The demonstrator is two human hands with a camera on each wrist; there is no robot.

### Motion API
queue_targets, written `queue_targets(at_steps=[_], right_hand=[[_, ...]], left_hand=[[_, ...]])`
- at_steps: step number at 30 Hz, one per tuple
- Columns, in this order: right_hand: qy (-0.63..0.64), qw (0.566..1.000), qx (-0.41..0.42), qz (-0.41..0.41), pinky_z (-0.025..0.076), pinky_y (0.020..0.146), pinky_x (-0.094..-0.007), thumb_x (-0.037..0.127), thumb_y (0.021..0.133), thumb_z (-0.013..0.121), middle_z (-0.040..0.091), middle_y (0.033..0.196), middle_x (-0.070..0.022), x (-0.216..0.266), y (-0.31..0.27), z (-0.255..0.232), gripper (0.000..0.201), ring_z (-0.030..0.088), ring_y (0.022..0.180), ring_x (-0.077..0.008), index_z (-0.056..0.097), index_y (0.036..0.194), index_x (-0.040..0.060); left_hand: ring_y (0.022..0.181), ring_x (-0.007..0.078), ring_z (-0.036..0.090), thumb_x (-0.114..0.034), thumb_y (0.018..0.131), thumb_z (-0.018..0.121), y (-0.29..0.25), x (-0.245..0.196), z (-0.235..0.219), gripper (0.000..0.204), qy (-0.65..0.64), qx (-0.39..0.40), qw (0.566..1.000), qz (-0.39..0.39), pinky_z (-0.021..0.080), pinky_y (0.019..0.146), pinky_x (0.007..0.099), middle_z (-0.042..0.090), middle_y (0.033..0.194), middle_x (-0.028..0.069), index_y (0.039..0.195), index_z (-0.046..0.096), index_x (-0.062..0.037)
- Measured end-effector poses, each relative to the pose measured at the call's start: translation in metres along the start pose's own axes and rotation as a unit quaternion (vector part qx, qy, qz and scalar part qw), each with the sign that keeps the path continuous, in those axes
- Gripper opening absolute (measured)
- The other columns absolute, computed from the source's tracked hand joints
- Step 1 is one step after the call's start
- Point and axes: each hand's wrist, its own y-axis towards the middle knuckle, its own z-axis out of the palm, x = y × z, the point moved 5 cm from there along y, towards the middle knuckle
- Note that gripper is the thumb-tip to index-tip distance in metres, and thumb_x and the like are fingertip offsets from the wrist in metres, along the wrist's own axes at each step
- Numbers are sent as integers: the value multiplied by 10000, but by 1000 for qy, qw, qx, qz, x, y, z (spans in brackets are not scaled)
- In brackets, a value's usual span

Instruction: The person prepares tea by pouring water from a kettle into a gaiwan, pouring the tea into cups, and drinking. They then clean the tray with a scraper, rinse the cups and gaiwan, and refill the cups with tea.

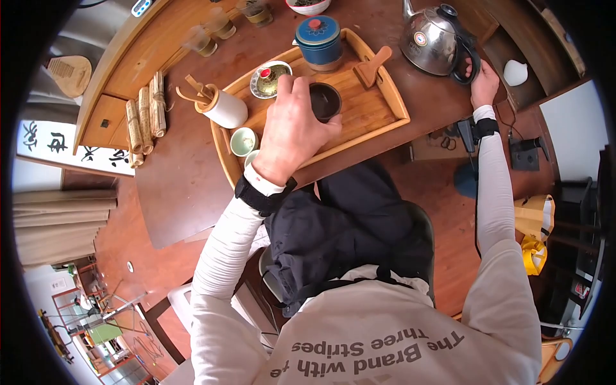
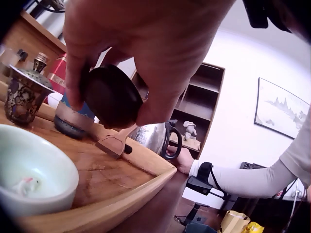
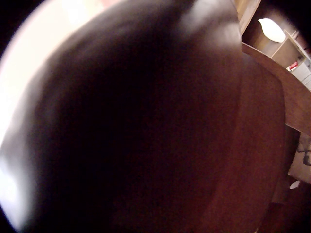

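On the wooden tray point(image 1: 385, 96), the left hand point(image 1: 292, 125) pinches a dark cup point(image 1: 325, 101) near its middle, while beyond its far-right corner the right hand point(image 1: 484, 83) grips the kettle point(image 1: 431, 40) handle.

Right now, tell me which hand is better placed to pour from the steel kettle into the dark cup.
Right. The right hand already grips the black handle of the steel kettle beside the bamboo tray. The left hand is occupied, holding the dark round cup over the tray.

A tea room: bamboo tea tray point(image 1: 391, 96), kettle point(image 1: 428, 40), calligraphy.
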Motion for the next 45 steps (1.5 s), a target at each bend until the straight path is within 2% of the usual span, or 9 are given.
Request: queue_targets(at_steps=[12,18,22,24,29,33,40,42,45], right_hand=[[-16,1000,10,-17,496,665,-225,59,1025,579,685,824,-14,-6,2,0,199,608,723,-79,755,1041,-32],[0,1000,13,-3,498,672,-226,63,1029,577,682,831,-12,-3,1,-1,199,608,729,-81,750,1051,-32],[-6,1000,20,9,502,685,-232,63,1029,581,681,834,-8,2,-1,-3,197,607,740,-81,753,1048,-30],[-1,1000,20,22,503,688,-234,63,1027,584,683,837,-9,3,-4,1,195,606,743,-81,755,1043,-29],[59,998,6,17,474,658,-253,222,1015,632,687,745,-9,-6,0,0,273,617,714,-79,781,987,-5],[25,1000,-4,6,474,658,-260,223,1013,637,691,750,-13,-7,-1,-1,274,618,714,-82,779,1001,-11],[23,1000,0,16,475,667,-265,242,1020,645,702,761,-20,-3,-1,0,284,621,726,-85,779,1002,-8],[67,997,-1,35,490,676,-226,77,1019,608,676,817,-4,6,-7,2,183,602,735,-76,763,1028,-21],[31,999,10,19,489,676,-227,77,1019,610,679,820,-6,2,-4,0,183,602,735,-77,763,1026,-22]], left_hand=[[952,356,693,-317,744,874,-9,24,32,527,65,23,996,-62,575,831,451,665,1030,184,1054,622,26],[991,363,659,-287,837,799,-35,24,-1,482,91,-96,991,-6,543,871,474,653,1073,200,1157,644,38],[1055,403,652,-208,935,635,-71,71,-34,376,105,-124,980,-112,541,890,491,647,1133,240,1216,646,42],[1068,440,646,-231,962,567,-85,91,-48,380,103,-49,965,-236,537,897,506,647,1156,262,1224,646,32],[1081,472,613,-211,946,542,-95,128,-42,387,-36,48,947,-316,507,934,518,650,1078,289,1222,630,45],[1146,473,578,-220,939,542,-92,143,-27,414,-19,79,946,-313,480,984,507,656,1077,300,1244,623,48],[1255,446,545,-279,930,572,-81,131,-19,558,-122,50,948,-291,445,1072,461,583,1328,311,1386,567,44],[1271,442,543,-286,930,577,-73,124,-16,577,-108,65,951,-283,438,1086,452,560,1371,306,1399,556,48],[1281,437,545,-281,932,578,-68,117,-8,577,-171,61,940,-290,433,1096,441,545,1399,303,1394,553,63]])
